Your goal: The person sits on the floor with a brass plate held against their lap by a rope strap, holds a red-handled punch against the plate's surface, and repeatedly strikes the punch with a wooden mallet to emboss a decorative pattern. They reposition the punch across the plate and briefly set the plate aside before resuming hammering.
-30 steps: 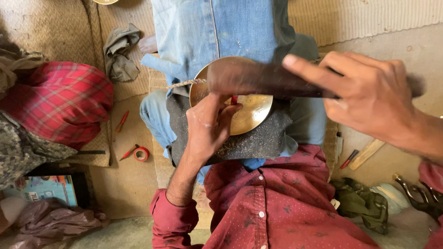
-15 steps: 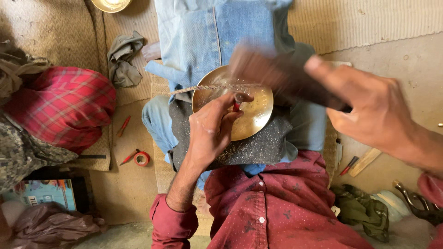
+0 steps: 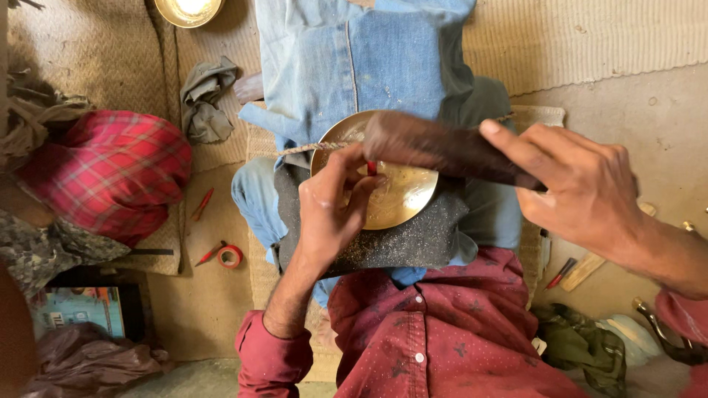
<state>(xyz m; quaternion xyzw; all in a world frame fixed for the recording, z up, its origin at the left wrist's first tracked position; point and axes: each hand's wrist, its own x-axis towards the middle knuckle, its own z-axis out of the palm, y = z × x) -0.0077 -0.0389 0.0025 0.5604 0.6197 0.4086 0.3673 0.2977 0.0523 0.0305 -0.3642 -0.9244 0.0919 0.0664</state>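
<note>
Brass is the material in hand: in the head view a shallow brass dish (image 3: 383, 184) rests on a dark grey pad (image 3: 413, 239) laid across our lap, over blue denim (image 3: 354, 66).

Our left hand (image 3: 328, 210) is clenched on a small red-tipped punch (image 3: 371, 168), its point set on the inner face of the dish. Our right hand (image 3: 582, 191) grasps a dark wooden striker (image 3: 435, 147), held across the dish just above the punch; the striker is blurred.

A twisted cord (image 3: 310, 147) meets the left rim of the dish.

We judge the step in hand to be punching marks into the dish face. The next move calls for a square blow on the punch head, with the left hand holding the point steady.

On the floor to the left lie a red tape roll (image 3: 230, 256), red-handled tools (image 3: 203, 204), a grey rag (image 3: 206, 99) and a red plaid cloth (image 3: 110, 173).
</note>
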